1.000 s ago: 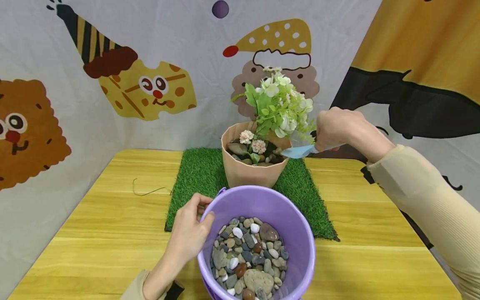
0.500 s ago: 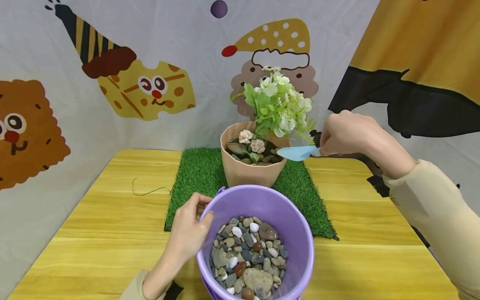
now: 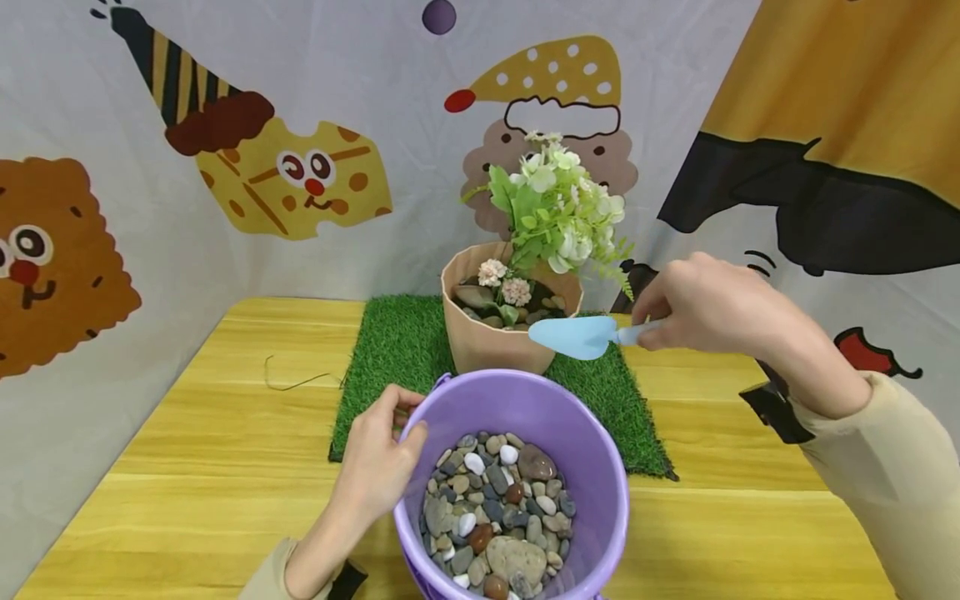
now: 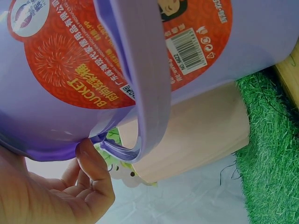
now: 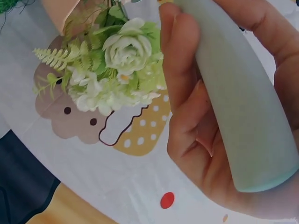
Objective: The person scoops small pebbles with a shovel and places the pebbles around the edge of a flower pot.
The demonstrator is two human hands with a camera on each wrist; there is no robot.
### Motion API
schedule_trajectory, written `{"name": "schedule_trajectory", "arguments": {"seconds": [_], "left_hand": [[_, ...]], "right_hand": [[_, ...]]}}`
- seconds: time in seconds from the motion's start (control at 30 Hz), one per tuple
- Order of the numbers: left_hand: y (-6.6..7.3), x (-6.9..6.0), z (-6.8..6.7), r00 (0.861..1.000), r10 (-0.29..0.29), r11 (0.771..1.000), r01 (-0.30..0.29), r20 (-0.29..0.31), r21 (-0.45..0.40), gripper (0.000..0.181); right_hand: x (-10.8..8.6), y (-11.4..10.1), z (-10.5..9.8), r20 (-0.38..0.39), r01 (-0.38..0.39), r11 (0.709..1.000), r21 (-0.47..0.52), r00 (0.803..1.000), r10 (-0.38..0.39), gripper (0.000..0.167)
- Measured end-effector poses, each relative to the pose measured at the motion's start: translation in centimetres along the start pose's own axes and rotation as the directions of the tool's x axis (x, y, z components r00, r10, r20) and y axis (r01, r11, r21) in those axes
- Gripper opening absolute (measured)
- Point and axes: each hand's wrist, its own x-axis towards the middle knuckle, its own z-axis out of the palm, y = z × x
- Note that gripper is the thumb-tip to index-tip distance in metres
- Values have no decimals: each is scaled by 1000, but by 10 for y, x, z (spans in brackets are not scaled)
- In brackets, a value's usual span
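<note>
My left hand (image 3: 382, 457) grips the left rim of a purple bucket (image 3: 611, 500) with pebbles (image 3: 495, 508) in its bottom. The left wrist view shows the bucket's handle (image 4: 156, 93) hanging beside that hand's fingers. In my right hand (image 3: 712, 308) is a light blue trowel (image 3: 573, 336), held by its handle (image 5: 243, 107). The trowel's blade points left, in front of the peach flower pot (image 3: 502, 350) and above the back of the bucket. Stones lie in the pot, with white flowers (image 3: 558, 196) and two pink blooms (image 3: 516, 292) standing in it.
Under the pot lies a green turf mat (image 3: 397, 350) on the wooden table (image 3: 187, 467). A thin dark strand (image 3: 300, 383) lies on the table at the left. Behind the table hangs a cloth (image 3: 330, 50) printed with cartoon figures.
The right hand has drawn the trowel back from the pot's right rim, moving it down and toward the bucket. The left hand stays at the bucket rim.
</note>
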Motion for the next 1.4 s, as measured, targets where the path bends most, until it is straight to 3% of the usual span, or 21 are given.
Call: {"name": "schedule_trajectory", "arguments": {"seconds": [0.37, 0.63, 0.77, 0.93, 1.03, 1.2, 1.4], "left_hand": [[0, 0, -1, 1000, 3, 1000, -3, 1, -4, 23], [1, -1, -1, 1000, -8, 1000, 8, 4, 1, 23], [1, -1, -1, 1000, -10, 1000, 10, 5, -1, 23], [0, -1, 0, 1000, -5, 1000, 6, 3, -4, 23], [0, -1, 0, 1000, -4, 1000, 4, 2, -4, 23], [0, -1, 0, 1000, -3, 1000, 3, 1, -5, 23], [0, -1, 0, 1000, -5, 1000, 5, 3, -5, 24]], "right_hand": [[-14, -20, 16, -70, 152, 988, -38, 985, -155, 13], [-17, -31, 23, -58, 221, 972, -79, 972, -226, 20], [-19, -36, 28, -63, 283, 951, -123, 954, -292, 20], [-19, -47, 38, -12, 324, 925, -197, 943, -333, 22], [-19, -54, 46, 27, 358, 898, -255, 931, -363, 25], [-19, -63, 60, 50, 423, 828, -367, 898, -437, 34], [-22, -72, 71, 126, 477, 767, -429, 873, -472, 38]]}}
